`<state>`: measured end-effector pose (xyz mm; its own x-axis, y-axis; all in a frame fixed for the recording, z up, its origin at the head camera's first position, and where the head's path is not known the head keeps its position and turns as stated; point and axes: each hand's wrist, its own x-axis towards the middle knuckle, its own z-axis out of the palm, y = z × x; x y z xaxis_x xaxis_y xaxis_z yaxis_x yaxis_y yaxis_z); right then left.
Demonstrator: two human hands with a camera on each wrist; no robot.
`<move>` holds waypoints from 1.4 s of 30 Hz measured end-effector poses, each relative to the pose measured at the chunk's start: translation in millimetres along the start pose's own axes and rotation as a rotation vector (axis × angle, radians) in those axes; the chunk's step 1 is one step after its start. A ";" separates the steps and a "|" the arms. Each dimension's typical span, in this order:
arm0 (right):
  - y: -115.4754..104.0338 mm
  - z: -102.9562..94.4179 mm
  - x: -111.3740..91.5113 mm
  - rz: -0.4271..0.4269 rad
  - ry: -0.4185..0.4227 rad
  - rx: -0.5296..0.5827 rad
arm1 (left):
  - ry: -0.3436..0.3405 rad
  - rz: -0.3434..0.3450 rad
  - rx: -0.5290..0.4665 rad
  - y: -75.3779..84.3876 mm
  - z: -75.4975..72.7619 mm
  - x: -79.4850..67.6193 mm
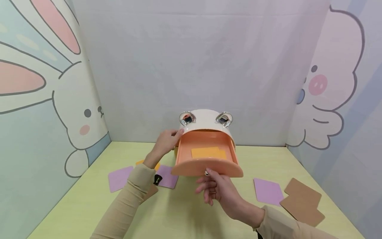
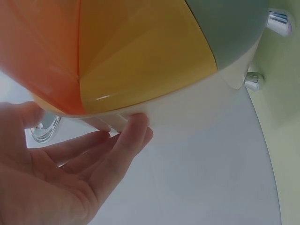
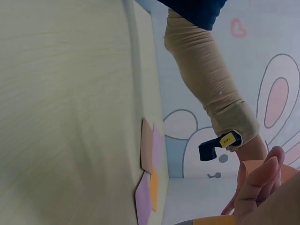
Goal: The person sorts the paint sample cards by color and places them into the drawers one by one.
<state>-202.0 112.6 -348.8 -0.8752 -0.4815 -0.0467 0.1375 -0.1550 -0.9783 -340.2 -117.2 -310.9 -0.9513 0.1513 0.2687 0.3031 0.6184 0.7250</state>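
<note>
A white, rounded drawer cabinet [image 1: 204, 120] with silver ring-shaped ears stands toward the back of the table. Its orange drawer [image 1: 182, 151] is pulled out and holds orange cards [image 1: 206, 153]. My left hand [image 1: 165, 143] is at the cabinet's left side, thumb near the front rim. In the left wrist view, its fingertips touch the white shell, beside a yellow panel [image 2: 140, 51] and a green panel [image 2: 229, 28]. My right hand [image 1: 222, 192] pinches the small silver knob [image 1: 207, 173] on the drawer front, its other fingers loosely curled below.
A purple card [image 1: 268, 191] and brown cards [image 1: 302, 200] lie at the right. At the left are purple cards [image 1: 120, 178], an orange card [image 1: 140, 162] and a brown card [image 1: 149, 193], partly hidden by my left arm. Cartoon-printed walls flank the table.
</note>
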 end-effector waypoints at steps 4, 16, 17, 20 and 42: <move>0.9 0.8 0.5 -0.019 0.040 -0.013 | -0.001 -0.001 -0.006 0.1 -0.2 0.2; 1.9 0.9 6.2 -0.039 0.118 -0.078 | 0.004 -0.006 -0.005 -0.7 -0.1 0.0; 1.6 0.3 7.1 -0.046 0.119 -0.088 | 0.006 -0.010 -0.008 -0.5 -0.2 -0.4; 0.5 -1.7 10.4 -0.070 0.129 -0.111 | 0.012 -0.008 -0.017 0.5 -0.2 -1.0; -10.4 -18.1 48.9 -0.142 0.215 -0.169 | 0.018 -0.021 0.002 1.9 1.4 -0.5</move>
<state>-254.6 106.3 -344.5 -0.9606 -0.2692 0.0688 -0.0564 -0.0536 -0.9970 -339.2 -115.0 -310.6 -0.9563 0.1241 0.2647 0.2827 0.6227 0.7296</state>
